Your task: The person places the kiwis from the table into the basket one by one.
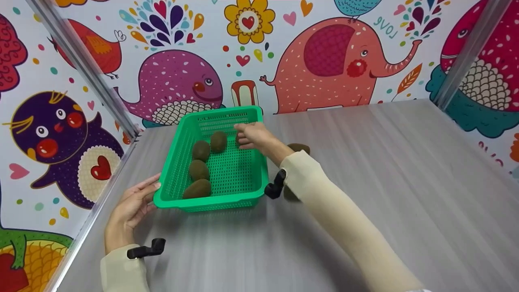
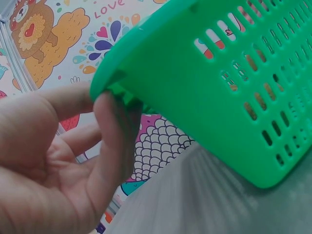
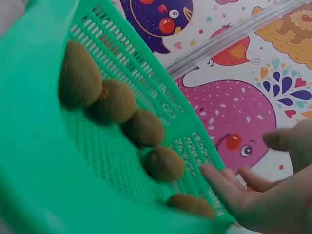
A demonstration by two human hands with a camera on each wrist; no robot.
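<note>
A green plastic basket point(image 1: 227, 201) stands on the table with several brown kiwis point(image 1: 198, 170) inside, most along its left side. At its near left corner my left hand point(image 1: 131, 209) grips the rim between thumb and fingers; the left wrist view shows this hand point(image 2: 73, 161) close up. Over the far right part of the basket is my right hand point(image 1: 255, 136), fingers extended. Partly hidden behind those fingers is another kiwi point(image 1: 238, 139). In the right wrist view the right hand point(image 3: 273, 190) holds nothing, its fingers spread above the last kiwi point(image 3: 191, 204) in the row.
Outside the basket on the right, a kiwi point(image 1: 300, 147) lies on the grey table point(image 1: 389, 170), partly covered by my right forearm. Nearer, another kiwi point(image 1: 290, 194) shows beside the sleeve. Cartoon-printed walls point(image 1: 251, 69) enclose the table at the back and sides.
</note>
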